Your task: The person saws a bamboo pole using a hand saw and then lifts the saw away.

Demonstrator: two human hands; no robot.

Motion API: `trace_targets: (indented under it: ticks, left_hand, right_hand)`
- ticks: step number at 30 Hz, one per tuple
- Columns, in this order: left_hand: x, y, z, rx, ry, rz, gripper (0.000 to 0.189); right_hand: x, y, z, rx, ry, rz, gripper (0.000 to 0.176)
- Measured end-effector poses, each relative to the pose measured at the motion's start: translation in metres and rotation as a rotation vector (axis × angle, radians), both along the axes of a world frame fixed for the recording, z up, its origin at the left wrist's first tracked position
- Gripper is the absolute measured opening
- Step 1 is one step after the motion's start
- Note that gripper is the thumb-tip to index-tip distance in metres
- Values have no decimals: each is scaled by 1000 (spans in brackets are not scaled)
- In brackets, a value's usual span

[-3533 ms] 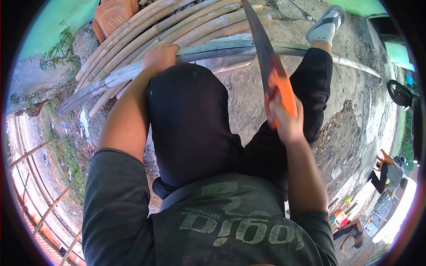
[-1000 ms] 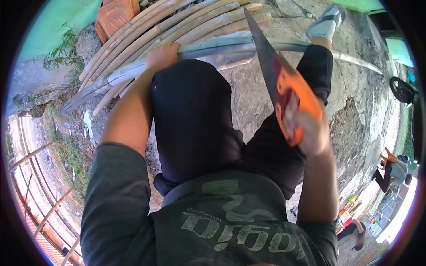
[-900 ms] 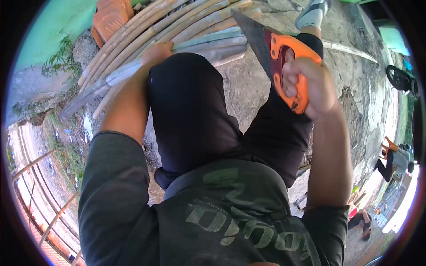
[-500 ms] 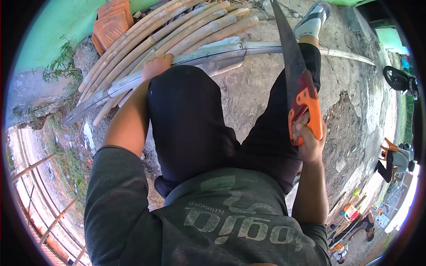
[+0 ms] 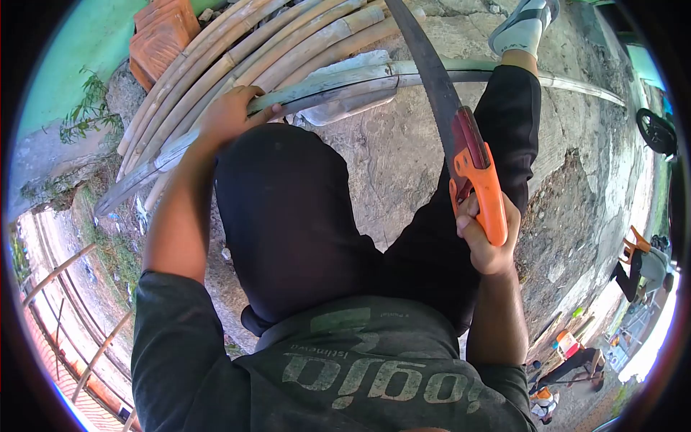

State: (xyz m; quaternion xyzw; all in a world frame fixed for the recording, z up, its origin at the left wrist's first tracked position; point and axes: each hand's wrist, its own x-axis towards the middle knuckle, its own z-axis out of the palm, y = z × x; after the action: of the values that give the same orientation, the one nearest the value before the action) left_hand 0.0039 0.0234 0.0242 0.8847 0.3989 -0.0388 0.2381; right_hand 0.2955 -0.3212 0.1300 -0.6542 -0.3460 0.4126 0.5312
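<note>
A long greyish bamboo pole (image 5: 338, 88) lies crosswise in front of my knees, with a dark split along part of its length. Wrapped over its left part is my left hand (image 5: 232, 114), thumb pointing right along the pole. My right hand (image 5: 491, 234) grips the orange handle of a handsaw (image 5: 425, 68), held up over my right thigh. The saw's dark toothed blade slants up and left, overlapping the pole in this view. Its teeth face left, and its tip runs to the top edge of the picture.
Several bamboo poles (image 5: 248, 54) lie side by side beyond my left hand. A pale block (image 5: 349, 108) sits beneath the held pole. Orange roof tiles (image 5: 162, 43) stand against the green wall. At far right are a motorcycle wheel (image 5: 655, 132) and people (image 5: 651, 270) in the background.
The saw has tilted left and come lower, so its blade now crosses the pole farther left. My left hand has shifted left and shows more of its back and thumb.
</note>
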Motion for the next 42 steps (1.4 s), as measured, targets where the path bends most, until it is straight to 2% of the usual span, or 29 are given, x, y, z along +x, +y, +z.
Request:
trace_targets:
  ticks: [4,16,31,34,37,40,42]
  left_hand:
    - [2,10,-4,-48,-2,-54,77]
    - [9,3,4,-86,27,45,65]
    - [8,14,3,-165,45,76,69]
    - [-1,6,-4,47,-36,-36,76]
    - [-1,-17,-5,329,45,-10,82]
    - [3,-33,-19,438,126,136,68]
    - [3,-33,-23,400,174,168,59]
  right_hand:
    - [5,1,-3,2,17,-8,16]
    - [4,0,-1,-6,33,-29,18]
    - [-2,1,-9,-23,10,-20,16]
    - [0,-1,-13,-23,-7,-7,16]
    - [-2,1,-12,-23,-19,-13,16]
    - [-2,1,-15,-21,11,-14,16]
    - [-4,3,-15,-25,16,-31,16]
